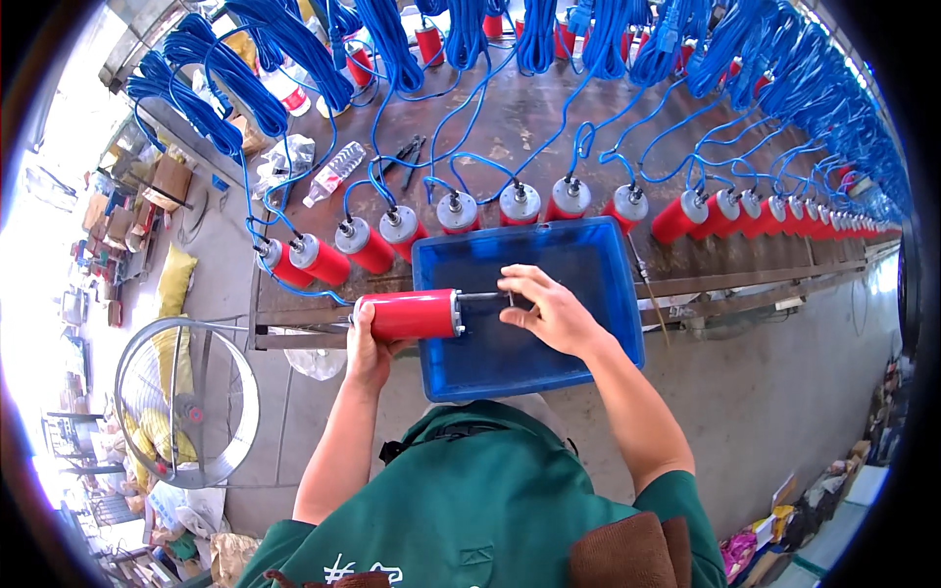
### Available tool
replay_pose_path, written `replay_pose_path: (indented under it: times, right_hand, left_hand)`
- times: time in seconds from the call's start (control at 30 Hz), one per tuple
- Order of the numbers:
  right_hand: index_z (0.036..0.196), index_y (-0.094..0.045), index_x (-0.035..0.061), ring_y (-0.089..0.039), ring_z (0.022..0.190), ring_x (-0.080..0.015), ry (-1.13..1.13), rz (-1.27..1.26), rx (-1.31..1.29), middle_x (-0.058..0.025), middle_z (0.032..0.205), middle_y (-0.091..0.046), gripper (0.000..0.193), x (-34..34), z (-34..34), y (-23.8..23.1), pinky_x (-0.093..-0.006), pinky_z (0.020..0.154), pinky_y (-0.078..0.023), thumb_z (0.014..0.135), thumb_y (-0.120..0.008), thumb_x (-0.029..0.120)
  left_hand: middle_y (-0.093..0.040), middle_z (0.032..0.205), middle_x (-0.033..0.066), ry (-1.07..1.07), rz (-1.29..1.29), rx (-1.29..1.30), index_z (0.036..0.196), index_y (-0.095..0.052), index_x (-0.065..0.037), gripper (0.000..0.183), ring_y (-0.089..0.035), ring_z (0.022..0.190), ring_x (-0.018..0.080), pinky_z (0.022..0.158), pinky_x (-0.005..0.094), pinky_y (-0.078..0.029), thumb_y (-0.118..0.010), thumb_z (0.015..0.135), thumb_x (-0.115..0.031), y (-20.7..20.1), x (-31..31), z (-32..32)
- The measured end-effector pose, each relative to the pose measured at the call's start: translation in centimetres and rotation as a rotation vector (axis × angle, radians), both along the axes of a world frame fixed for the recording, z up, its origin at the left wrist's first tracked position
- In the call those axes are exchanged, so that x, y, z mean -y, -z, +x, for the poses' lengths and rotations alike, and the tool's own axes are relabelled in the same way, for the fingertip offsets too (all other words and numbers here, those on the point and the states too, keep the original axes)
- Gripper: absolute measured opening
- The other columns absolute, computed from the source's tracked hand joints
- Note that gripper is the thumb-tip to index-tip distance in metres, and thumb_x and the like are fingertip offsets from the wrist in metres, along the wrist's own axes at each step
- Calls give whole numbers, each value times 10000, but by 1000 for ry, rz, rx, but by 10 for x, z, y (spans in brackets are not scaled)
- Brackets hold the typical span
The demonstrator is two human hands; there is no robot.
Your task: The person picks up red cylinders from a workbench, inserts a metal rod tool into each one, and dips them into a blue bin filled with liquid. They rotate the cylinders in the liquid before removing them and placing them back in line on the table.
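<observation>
My left hand [367, 350] is wrapped round a red cylindrical motor [407, 316], held level with its metal end to the right. A thin dark shaft [480, 296] sticks out of that end. At the shaft's tip my right hand [549, 311] has thumb and fingers closed about a small thin part, too small to make out. Both hands are over the near part of a blue plastic tray [632, 294] at the table edge. Similar red motors [365, 247] with blue cables stand in a row behind the tray.
Bundled blue cables [392, 44] hang along the far side of the brown table [529, 122]. A clear plastic bottle [334, 174] and black-handled pliers [412, 162] lie at its left part. A round metal fan [186, 402] stands left on the floor. More red motors [750, 208] run along the right.
</observation>
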State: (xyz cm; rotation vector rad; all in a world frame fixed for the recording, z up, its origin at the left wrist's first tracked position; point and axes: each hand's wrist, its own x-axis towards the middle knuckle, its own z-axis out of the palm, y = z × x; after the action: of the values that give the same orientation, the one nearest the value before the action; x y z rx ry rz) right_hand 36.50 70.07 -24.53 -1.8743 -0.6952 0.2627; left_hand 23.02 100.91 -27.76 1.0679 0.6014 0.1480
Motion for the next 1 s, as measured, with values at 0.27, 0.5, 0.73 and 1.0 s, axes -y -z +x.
replay_pose_path:
  times: [0.27, 0.5, 0.73, 1.0]
  right_hand:
    - [1250, -719, 25, -622, 598, -101, 170, 195, -832, -66, 769, -724, 423, -23, 0, 33, -235, 553, -478, 1141, -575, 408]
    - [1329, -660, 20, -705, 1097, -345, -41, -61, 496, -118, 1183, -700, 529, -1, 1, 8, -445, 929, -594, 891, -886, 209]
    - [1050, -780, 10, -655, 656, -147, 117, 105, -695, -49, 792, -679, 361, -15, 3, 13, -282, 603, -522, 1028, -758, 369]
    - [1080, -717, 19, -523, 559, -84, 146, 360, -1102, -39, 753, -626, 356, -21, 9, 22, -245, 483, -396, 1076, -707, 375]
  left_hand:
    - [-708, 1289, 198, 66, 18, 18, 1387, -551, -14, 847, -740, 1170, 331, 935, 497, -671, -694, 936, -716, -1, 0, 4]
    - [-700, 1277, 208, -7, -60, 4, 1388, -521, -47, 780, -742, 1147, 348, 880, 500, -689, -710, 946, -661, 4, -1, 3]
    - [-689, 1313, 194, 44, 0, -2, 1405, -532, -30, 879, -728, 1183, 333, 934, 500, -672, -726, 903, -724, 0, -1, 3]
    - [-708, 1284, 196, 9, 11, 1, 1386, -542, -37, 834, -741, 1146, 336, 884, 500, -678, -746, 906, -688, 4, -1, 2]
